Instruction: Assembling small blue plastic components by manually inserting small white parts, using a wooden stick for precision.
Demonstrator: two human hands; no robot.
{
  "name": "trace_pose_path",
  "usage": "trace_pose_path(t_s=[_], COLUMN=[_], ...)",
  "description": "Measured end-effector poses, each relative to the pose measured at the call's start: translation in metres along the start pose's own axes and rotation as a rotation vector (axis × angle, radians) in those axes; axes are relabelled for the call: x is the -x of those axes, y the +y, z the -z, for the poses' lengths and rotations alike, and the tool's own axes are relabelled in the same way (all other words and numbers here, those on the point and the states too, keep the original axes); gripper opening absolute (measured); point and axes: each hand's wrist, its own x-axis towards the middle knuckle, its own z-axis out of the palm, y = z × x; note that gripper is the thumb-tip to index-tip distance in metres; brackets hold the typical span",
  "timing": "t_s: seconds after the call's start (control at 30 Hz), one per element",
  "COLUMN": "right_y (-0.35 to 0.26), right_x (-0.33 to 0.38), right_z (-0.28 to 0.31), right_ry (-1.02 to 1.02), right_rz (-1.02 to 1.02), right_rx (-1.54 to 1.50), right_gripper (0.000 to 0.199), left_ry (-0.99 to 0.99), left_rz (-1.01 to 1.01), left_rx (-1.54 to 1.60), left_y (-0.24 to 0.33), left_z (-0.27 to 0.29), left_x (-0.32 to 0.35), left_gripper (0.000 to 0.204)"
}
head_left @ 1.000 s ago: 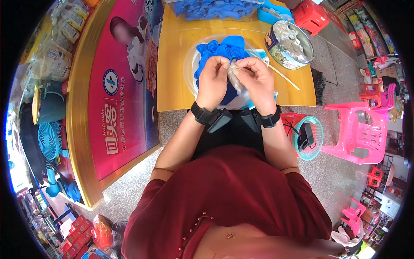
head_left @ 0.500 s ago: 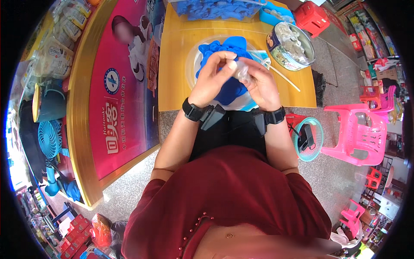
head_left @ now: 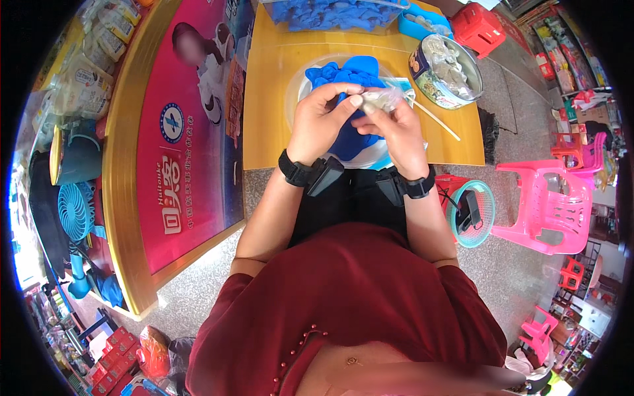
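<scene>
My left hand (head_left: 318, 124) and my right hand (head_left: 401, 137) meet over a round, pale basin (head_left: 296, 109). Between their fingertips is a small, crumpled clear plastic bag (head_left: 386, 99) with something greyish inside that I cannot make out. My left thumb and forefinger pinch its left end; the right fingers grip it from below and the right. Soft, flat blue pieces (head_left: 360, 69) are heaped in the basin under my hands, partly hidden by them. A thin pale stick (head_left: 436, 121) slants from the basin's right side onto the wooden table (head_left: 271, 79).
At the table's back is a clear tub (head_left: 330, 28) of blue pieces beside a blue tray (head_left: 413, 26). A round tin (head_left: 456, 99) of clear plastic bags stands right. A red stool (head_left: 477, 30), turquoise basket (head_left: 485, 231) and pink chair (head_left: 548, 204) are farther right; a counter (head_left: 132, 198) runs left.
The plastic bag has been drawn up and to the right and now shows more spread out. My right hand has turned and shifted slightly; my left hand has barely moved.
</scene>
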Motion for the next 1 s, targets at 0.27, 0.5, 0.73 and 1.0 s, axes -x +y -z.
trace_pose_path(t_s=[0.27,0.5,0.73,1.0], right_y=[0.008,0.012,0.015,0.001], right_x=[0.000,-0.002,-0.009,-0.002], right_z=[0.009,0.000,0.002,0.002], right_ry=[0.067,0.005,0.148,0.043], right_rz=[0.040,0.007,0.011,-0.048], right_rx=[0.032,0.006,-0.269,-0.288], right_gripper=[0.019,0.021,0.019,0.026], left_ry=[0.017,-0.032,-0.116,0.073], left_rz=[-0.186,-0.002,-0.121,-0.121], left_rx=[-0.135,0.186,0.129,-0.130], left_y=[-0.001,0.000,0.011,0.011], left_z=[0.001,-0.003,-0.002,0.000], left_x=[-0.001,0.002,0.003,0.002], left_gripper=[0.016,0.030,0.042,0.013])
